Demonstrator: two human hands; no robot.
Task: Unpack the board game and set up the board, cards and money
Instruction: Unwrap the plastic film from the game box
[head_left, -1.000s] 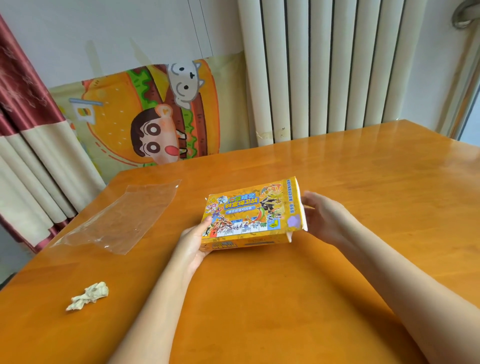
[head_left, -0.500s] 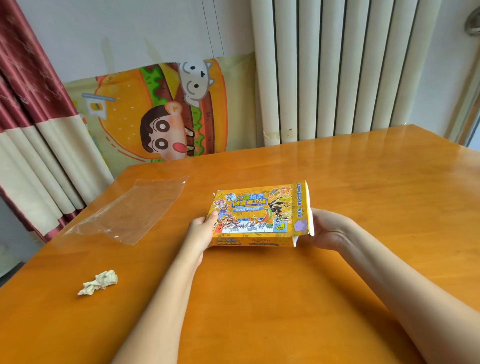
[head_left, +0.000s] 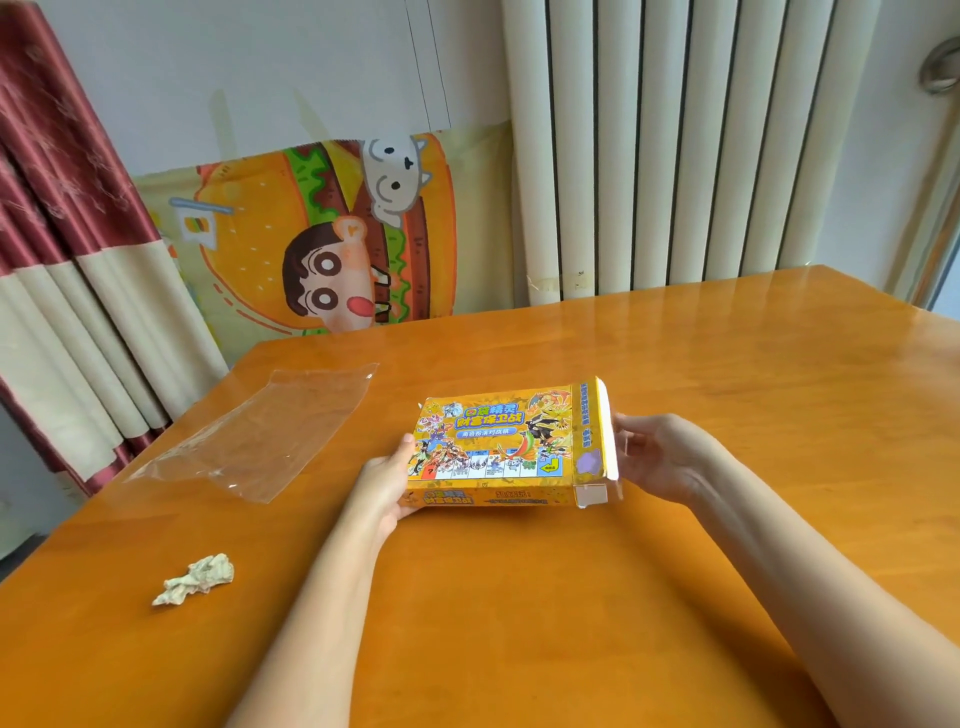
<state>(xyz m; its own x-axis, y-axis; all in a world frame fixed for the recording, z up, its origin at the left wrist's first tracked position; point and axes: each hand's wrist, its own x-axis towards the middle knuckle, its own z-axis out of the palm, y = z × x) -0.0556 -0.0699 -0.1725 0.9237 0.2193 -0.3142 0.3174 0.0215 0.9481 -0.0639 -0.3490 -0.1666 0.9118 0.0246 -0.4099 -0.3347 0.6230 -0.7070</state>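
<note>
Yellow board game box (head_left: 498, 441) over surface (head_left: 519, 623), printed face up, end flap open on its right. Left grip (head_left: 387, 486) clasps box's left end, thumb on top face. Right grip (head_left: 660, 457) at box's open right end, fingers curled, tips hidden behind flap; cannot tell if pinching. Clear plastic bag (head_left: 260, 431) lies flat left of box. Crumpled paper wad (head_left: 195, 579) further left, nearer.

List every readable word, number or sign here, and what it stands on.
"袋精灵": title, top of game box.
"财富保卫战": second title line, same face.
"?": red square printed there.
Subtitle, front side and flap print: too blurred to read.
</note>
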